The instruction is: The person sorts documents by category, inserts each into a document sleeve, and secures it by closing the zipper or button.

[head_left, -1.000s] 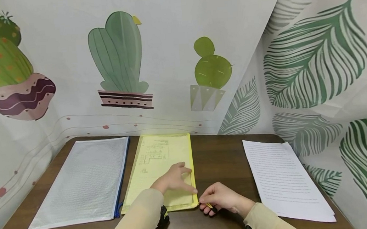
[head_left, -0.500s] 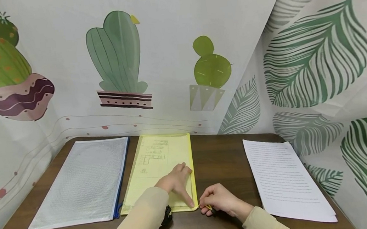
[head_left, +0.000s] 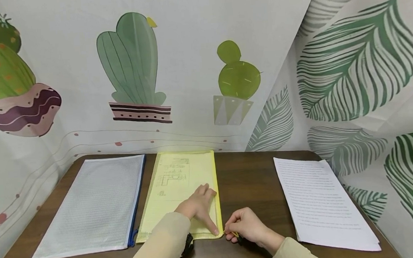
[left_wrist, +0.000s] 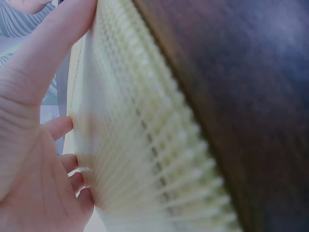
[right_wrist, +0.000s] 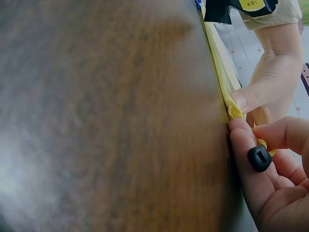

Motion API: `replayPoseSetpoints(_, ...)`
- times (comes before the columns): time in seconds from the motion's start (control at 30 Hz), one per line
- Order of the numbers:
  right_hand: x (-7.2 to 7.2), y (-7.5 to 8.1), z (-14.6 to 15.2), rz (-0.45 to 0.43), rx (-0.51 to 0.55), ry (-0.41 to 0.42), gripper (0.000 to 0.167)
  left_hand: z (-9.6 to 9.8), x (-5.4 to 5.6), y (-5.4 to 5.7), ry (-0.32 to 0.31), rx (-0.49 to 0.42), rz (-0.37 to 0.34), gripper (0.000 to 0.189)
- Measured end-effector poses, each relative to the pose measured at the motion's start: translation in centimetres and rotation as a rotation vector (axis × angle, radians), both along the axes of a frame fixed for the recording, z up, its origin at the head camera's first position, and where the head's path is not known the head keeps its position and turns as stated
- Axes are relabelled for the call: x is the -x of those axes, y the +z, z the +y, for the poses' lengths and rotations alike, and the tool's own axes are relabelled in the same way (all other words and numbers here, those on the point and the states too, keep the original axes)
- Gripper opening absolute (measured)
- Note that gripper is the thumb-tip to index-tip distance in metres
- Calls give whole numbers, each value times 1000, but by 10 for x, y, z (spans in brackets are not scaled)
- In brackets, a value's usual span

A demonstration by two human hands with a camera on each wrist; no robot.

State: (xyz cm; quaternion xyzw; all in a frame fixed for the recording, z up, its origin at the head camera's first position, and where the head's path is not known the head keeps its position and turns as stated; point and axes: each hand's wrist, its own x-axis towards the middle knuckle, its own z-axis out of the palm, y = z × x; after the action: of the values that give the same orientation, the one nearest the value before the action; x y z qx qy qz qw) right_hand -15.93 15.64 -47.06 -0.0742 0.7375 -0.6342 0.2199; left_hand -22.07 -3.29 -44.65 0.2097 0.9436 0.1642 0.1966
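A yellow mesh zipper pouch (head_left: 178,211) lies flat in the middle of the table, a sheet with line drawings showing through it. My left hand (head_left: 198,206) rests on its right side, fingers spread, the thumb touching the lower right corner. In the left wrist view the fingertips of the left hand (left_wrist: 29,164) touch the mesh. Just off that corner my right hand (head_left: 247,227) pinches the zipper pull, whose slider is hidden by the fingers. The pull's yellow cord and black end (right_wrist: 259,158) show between the right thumb and fingers in the right wrist view.
A white mesh pouch (head_left: 93,205) with a blue zipper edge lies at the left. On the right is a stack of printed paper (head_left: 323,204). The brown table (head_left: 249,182) meets a patterned cloth wall (head_left: 187,66) at the back.
My left thumb has come down onto the pouch's lower right corner, the left hand shifting slightly right and turning. The right hand stays nearly still, pinching the zipper pull.
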Motion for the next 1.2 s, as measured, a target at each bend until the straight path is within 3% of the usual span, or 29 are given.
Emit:
replayPoseSetpoints(0.87, 4, 2, -3, 26, -49, -43, 10, -1, 0, -2, -15, 20, 20, 122)
replayPoseSetpoints(1.2, 9, 0, -5, 38, -72, -81, 9, -1, 1, -4, -22, 46, 23, 135)
